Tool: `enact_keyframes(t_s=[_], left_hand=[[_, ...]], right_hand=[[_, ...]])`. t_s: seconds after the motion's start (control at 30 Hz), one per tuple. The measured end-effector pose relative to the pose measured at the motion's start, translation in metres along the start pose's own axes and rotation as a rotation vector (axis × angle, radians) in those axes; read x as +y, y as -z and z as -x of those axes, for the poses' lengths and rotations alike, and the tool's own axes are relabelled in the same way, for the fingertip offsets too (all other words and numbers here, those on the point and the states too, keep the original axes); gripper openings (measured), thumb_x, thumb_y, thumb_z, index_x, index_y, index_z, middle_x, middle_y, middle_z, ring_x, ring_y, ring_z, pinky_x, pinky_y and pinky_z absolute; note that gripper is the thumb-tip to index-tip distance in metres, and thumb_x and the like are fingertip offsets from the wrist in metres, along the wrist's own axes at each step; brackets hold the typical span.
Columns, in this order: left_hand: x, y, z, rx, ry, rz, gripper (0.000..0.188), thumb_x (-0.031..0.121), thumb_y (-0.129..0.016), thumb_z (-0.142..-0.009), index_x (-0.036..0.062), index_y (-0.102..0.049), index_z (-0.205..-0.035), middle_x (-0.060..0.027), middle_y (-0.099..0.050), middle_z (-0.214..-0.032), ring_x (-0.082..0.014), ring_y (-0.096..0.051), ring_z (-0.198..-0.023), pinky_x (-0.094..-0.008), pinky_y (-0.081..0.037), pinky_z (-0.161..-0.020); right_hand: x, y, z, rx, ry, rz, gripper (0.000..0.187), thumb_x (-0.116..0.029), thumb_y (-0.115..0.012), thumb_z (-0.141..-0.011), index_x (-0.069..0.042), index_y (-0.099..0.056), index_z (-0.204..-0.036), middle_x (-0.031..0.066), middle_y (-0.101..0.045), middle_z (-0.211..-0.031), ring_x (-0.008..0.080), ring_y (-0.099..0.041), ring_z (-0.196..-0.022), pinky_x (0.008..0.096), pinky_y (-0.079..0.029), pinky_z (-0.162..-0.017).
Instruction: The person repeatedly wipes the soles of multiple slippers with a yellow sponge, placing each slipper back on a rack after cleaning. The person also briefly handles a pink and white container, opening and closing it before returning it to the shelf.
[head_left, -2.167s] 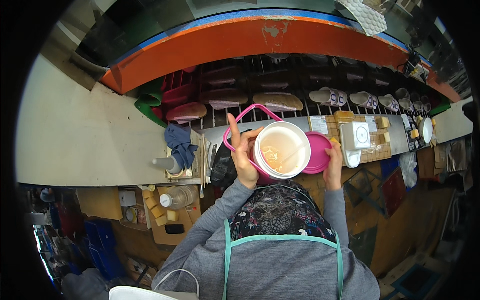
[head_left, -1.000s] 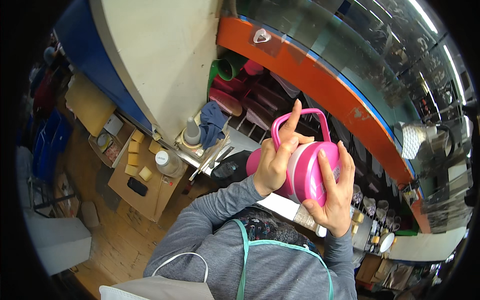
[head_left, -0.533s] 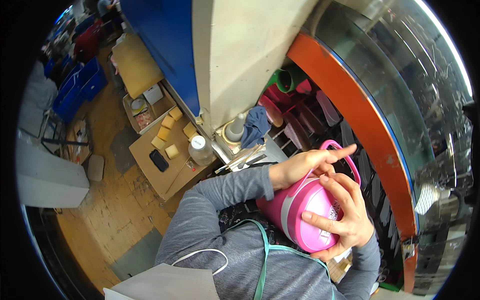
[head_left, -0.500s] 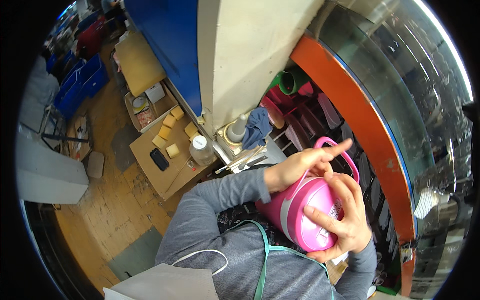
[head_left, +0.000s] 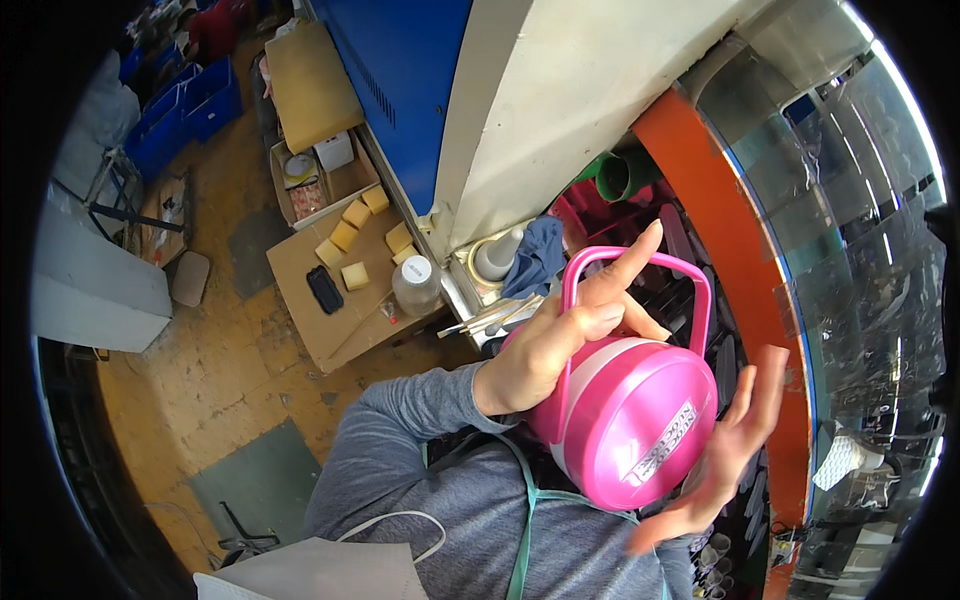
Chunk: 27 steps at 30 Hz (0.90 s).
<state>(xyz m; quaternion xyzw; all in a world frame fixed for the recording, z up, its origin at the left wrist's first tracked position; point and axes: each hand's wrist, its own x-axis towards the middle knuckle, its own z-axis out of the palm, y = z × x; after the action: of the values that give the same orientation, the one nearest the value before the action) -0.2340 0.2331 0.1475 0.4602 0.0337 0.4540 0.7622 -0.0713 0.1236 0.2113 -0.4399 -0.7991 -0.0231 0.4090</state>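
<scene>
A round pink lidded container (head_left: 640, 425) with a white band lies tilted against my front, its lid turned up toward me. It has a raised pink carry handle (head_left: 702, 290) and a printed label (head_left: 663, 442) on the lid. My left hand (head_left: 560, 335) holds the container at its handle side. Fingers pass through the handle loop, and the index finger points up past it. To the right of the lid, my right hand (head_left: 725, 455) is spread and blurred by motion, with nothing in it. The lower side of the container is hidden.
Left of me, a cardboard-topped surface (head_left: 350, 325) bears several yellow sponge blocks (head_left: 355, 276), a black case (head_left: 323, 289) and a clear white-capped jar (head_left: 416, 285). A blue cloth (head_left: 535, 258) lies by the pillar (head_left: 540, 110). An orange frame (head_left: 720, 210) curves along the right.
My right hand has let go of the lid and moved away to the right, fingers spread. The container has turned to show more of its lid and label. The view has shifted.
</scene>
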Motion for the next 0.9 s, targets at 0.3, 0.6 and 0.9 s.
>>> enact_keyframes(t_s=[0.3, 0.6, 0.9], left_hand=[[0.007, 0.001, -0.020, -0.059, 0.011, 0.413, 0.067, 0.032, -0.037, -0.094, 0.0081, -0.020, -0.154, -0.0247, -0.060, -0.121, -0.0275, -0.058, -0.116, -0.0378, -0.040, -0.107], [0.072, 0.049, -0.009, -0.108, 0.269, 0.207, 0.033, 0.024, -0.053, -0.096, -0.0060, -0.060, -0.108, -0.0100, -0.064, -0.066, -0.0173, -0.066, -0.069, -0.0242, -0.051, -0.066], [0.178, 0.074, 0.073, 0.077, -0.308, -0.398, 0.048, 0.022, -0.029, -0.106, -0.0132, -0.061, -0.098, 0.0063, -0.039, -0.041, -0.0028, -0.041, -0.036, -0.0131, -0.042, -0.054]], right_hand=[[0.069, -0.088, 0.033, 0.663, -0.968, -0.761, 0.070, -0.057, -0.037, -0.098, -0.010, -0.027, -0.149, 0.0240, -0.033, -0.150, 0.0386, -0.037, -0.137, 0.0589, -0.030, -0.110], [0.095, -0.143, 0.129, 0.321, -1.361, -1.467, 0.075, -0.057, -0.046, -0.095, -0.011, -0.025, -0.150, 0.0225, -0.037, -0.147, 0.0384, -0.045, -0.131, 0.0601, -0.037, -0.107], [0.078, -0.136, 0.117, -0.410, -1.176, -1.805, 0.079, -0.046, -0.056, -0.095, -0.010, -0.017, -0.154, 0.0293, -0.032, -0.149, 0.0450, -0.038, -0.135, 0.0573, -0.038, -0.107]])
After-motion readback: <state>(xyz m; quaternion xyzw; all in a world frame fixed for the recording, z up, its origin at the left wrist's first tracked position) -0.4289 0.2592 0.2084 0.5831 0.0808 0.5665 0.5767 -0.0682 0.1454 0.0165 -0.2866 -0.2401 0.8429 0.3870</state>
